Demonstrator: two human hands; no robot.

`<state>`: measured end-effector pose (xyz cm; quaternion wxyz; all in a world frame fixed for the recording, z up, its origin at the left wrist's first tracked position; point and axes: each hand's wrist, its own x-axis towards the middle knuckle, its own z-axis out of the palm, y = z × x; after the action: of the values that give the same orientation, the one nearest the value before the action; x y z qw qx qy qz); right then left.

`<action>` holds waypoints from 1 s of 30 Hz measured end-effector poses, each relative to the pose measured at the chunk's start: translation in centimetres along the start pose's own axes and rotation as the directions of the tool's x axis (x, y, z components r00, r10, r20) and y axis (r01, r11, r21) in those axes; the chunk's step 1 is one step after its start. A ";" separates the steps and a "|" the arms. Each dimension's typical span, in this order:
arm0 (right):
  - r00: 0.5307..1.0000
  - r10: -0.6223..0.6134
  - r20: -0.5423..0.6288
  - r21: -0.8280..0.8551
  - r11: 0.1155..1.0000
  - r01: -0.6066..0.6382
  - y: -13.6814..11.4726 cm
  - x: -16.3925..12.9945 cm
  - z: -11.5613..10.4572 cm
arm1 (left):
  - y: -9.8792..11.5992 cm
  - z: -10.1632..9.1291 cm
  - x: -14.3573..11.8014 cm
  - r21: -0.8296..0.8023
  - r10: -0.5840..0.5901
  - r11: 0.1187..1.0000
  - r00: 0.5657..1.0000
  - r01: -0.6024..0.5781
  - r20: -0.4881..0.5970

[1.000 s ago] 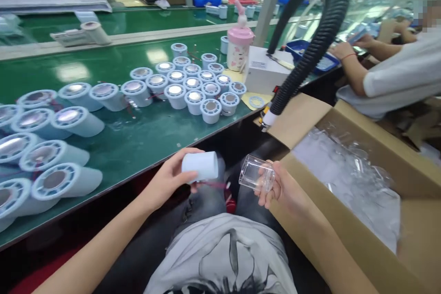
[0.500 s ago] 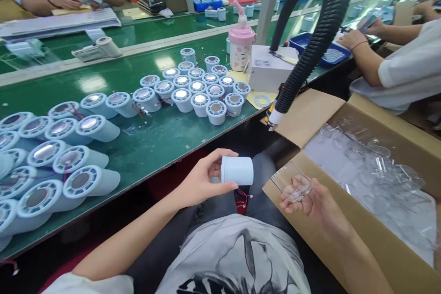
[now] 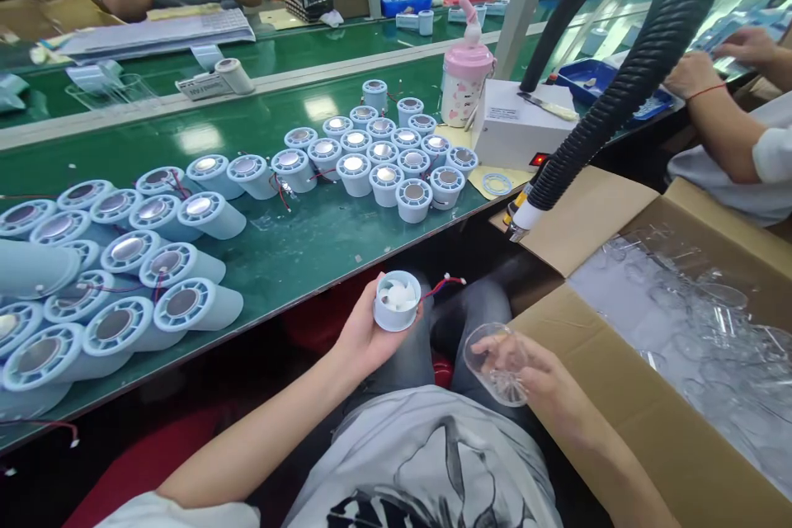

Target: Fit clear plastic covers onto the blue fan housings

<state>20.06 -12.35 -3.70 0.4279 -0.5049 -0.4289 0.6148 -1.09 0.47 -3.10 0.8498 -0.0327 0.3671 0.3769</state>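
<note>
In my left hand [image 3: 365,338] is a light-blue fan housing [image 3: 396,315], its open end tipped up toward me so the white fan blades show. Red and blue wires with a small connector stick out on its right side. My right hand [image 3: 538,371], to the right and a little lower, has its fingers closed around a clear plastic cover [image 3: 498,363] with a round rim and ribs. The two parts are apart, above my lap. Several similar light-blue housings [image 3: 198,304] stand on the green bench [image 3: 297,252], with round metal discs on top.
An open cardboard box [image 3: 582,371] holding clear plastic parts is at my right. A black flexible hose [image 3: 619,99] hangs above it from a white unit [image 3: 516,124]. A pink cup [image 3: 467,82] stands beside that unit. Co-workers sit across the bench and at the right.
My left hand has turned the housing from lying sideways to open end up, exposing the blades. My right hand has turned the clear cover and brought it slightly lower and closer. The camera view has shifted left.
</note>
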 end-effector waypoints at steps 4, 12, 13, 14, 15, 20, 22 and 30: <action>0.982 -0.188 0.030 -0.575 0.800 0.171 0.1 0.9 1.2 | -0.8 -1.2 0.1 0.050 -0.181 0.983 0.980 0.178 0.082; 0.888 -0.437 0.146 -0.959 0.158 0.236 -1.2 4.7 2.7 | 0.4 -2.4 0.6 0.567 -0.329 0.819 0.883 0.089 0.335; 0.906 -0.399 0.144 -0.961 0.164 0.225 -1.4 5.1 2.7 | 0.8 -2.1 0.3 0.633 -0.309 0.774 0.879 0.010 0.363; 0.923 -0.354 0.149 -0.955 0.189 0.227 -1.5 5.4 2.7 | 1.1 -1.8 0.0 0.717 -0.290 0.689 0.868 -0.102 0.403; 0.938 -0.308 0.161 -0.942 0.234 0.239 -1.7 5.7 2.6 | 1.5 -1.4 -0.4 0.793 -0.274 0.558 0.848 -0.244 0.454; 0.969 -0.135 0.208 -0.720 0.649 0.245 -2.5 5.8 2.5 | 2.7 -0.5 -2.2 0.720 -0.156 -0.089 0.724 -0.688 0.672; 0.978 -0.104 0.180 -0.615 0.764 0.194 -2.8 5.7 2.7 | 2.7 -0.8 -2.2 0.708 -0.051 -0.126 0.717 -0.695 0.695; 0.999 0.014 -0.048 -0.156 0.988 -0.021 -3.3 5.9 2.3 | 1.7 -2.4 -0.5 0.632 -0.061 -0.105 0.640 -0.767 0.766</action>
<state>17.39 -6.00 -1.71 0.3914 -0.5549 -0.4612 0.5711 -3.87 0.57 -4.09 0.5287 0.7830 0.2271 0.2362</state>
